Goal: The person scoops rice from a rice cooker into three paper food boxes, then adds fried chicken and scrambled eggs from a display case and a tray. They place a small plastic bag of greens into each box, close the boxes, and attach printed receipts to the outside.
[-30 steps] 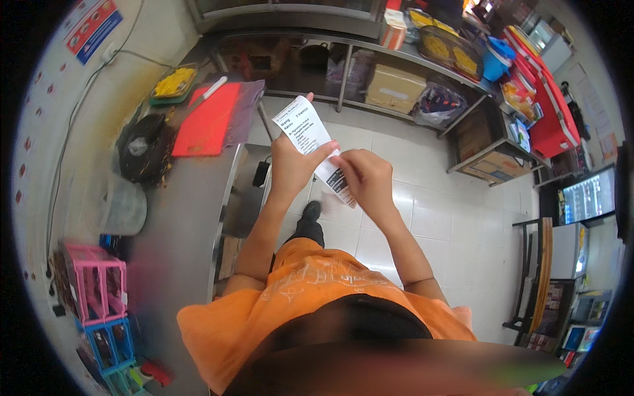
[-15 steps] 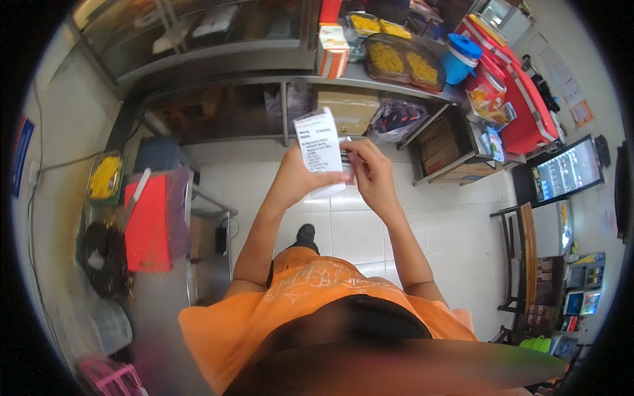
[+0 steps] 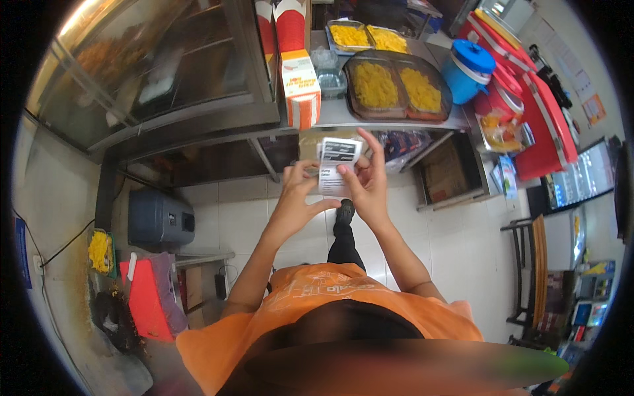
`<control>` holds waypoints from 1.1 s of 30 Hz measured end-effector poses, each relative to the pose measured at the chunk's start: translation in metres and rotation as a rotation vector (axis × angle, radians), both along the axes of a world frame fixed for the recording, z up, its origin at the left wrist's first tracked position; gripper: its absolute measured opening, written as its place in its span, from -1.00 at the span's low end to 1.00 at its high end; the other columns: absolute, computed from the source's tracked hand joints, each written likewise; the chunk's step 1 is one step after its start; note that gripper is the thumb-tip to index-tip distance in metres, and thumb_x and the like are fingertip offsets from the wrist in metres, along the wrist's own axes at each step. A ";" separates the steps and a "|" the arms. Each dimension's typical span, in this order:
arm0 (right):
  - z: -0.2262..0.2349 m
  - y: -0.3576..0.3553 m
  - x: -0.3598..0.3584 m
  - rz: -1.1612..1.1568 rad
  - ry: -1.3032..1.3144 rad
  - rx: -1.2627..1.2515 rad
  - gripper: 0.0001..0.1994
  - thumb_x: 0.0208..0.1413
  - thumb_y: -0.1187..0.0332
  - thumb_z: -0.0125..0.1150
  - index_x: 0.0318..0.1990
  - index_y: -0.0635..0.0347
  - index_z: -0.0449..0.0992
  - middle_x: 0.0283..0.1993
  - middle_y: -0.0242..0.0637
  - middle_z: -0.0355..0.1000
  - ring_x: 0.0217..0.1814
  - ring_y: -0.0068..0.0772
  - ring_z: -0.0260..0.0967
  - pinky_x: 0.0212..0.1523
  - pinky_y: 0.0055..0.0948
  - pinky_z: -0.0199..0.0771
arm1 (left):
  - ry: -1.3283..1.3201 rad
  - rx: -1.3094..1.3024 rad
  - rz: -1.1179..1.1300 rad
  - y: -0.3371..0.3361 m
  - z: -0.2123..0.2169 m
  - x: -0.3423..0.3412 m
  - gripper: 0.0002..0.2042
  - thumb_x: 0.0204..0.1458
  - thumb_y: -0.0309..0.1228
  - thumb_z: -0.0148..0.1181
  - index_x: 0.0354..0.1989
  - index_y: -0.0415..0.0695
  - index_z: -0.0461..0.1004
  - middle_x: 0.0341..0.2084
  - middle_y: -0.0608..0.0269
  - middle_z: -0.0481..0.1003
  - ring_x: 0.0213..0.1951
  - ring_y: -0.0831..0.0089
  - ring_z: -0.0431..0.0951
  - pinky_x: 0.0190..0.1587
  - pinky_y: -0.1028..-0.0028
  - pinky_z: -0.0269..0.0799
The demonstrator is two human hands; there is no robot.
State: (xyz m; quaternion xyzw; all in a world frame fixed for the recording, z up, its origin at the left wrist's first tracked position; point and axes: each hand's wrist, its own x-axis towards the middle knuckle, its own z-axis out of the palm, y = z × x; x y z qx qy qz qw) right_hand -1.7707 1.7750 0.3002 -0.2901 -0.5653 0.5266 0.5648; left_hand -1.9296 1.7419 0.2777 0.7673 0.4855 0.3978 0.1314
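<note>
White slip: small white printed paper slip (image 3: 338, 166), held upright at chest height, face turned to the person, likely for reading.
Left hand (image 3: 295, 198): fingers pinching the slip's lower left edge.
Right hand (image 3: 367, 186): fingers pressed on its right side, steadying it.
Far: steel counter (image 3: 370, 119) bearing trays of yellow food (image 3: 398, 86).
Far right: blue lidded pot (image 3: 466, 67).

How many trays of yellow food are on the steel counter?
4: two small metal trays at the back, two larger dark trays in front, beside the blue lidded container. More may be hidden.
</note>
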 end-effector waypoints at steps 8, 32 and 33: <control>0.001 0.179 0.009 0.455 -0.053 0.046 -0.39 0.10 0.66 -0.02 0.32 0.16 0.01 -0.03 -0.24 0.42 0.03 -0.52 0.34 0.04 -0.54 0.31 | -0.708 -0.653 -0.003 0.143 0.004 0.027 -0.62 0.13 -0.26 0.15 0.04 -0.25 0.37 -0.04 0.18 0.40 0.01 0.55 0.34 0.02 0.48 0.31; 0.033 0.728 -0.157 0.099 -1.430 0.664 -0.65 -0.08 0.02 0.26 -0.28 0.08 0.61 -0.21 -0.10 0.51 0.02 0.01 0.39 0.22 0.40 -0.13 | -0.634 -0.209 0.492 0.535 -0.014 0.022 -0.80 0.09 -0.49 -0.08 -0.14 -0.25 0.38 -0.43 -0.17 0.47 -0.34 -0.11 0.49 -0.22 0.16 0.38; 0.031 0.734 -0.158 0.121 -1.377 0.648 -0.65 -0.08 0.02 0.27 -0.28 0.09 0.61 -0.23 -0.08 0.51 0.00 0.00 0.40 0.19 0.35 -0.05 | -0.609 -0.129 0.578 0.550 -0.013 0.022 -0.74 0.06 -0.51 -0.05 -0.05 -0.23 0.33 -0.40 -0.20 0.47 -0.31 -0.13 0.49 -0.20 0.14 0.37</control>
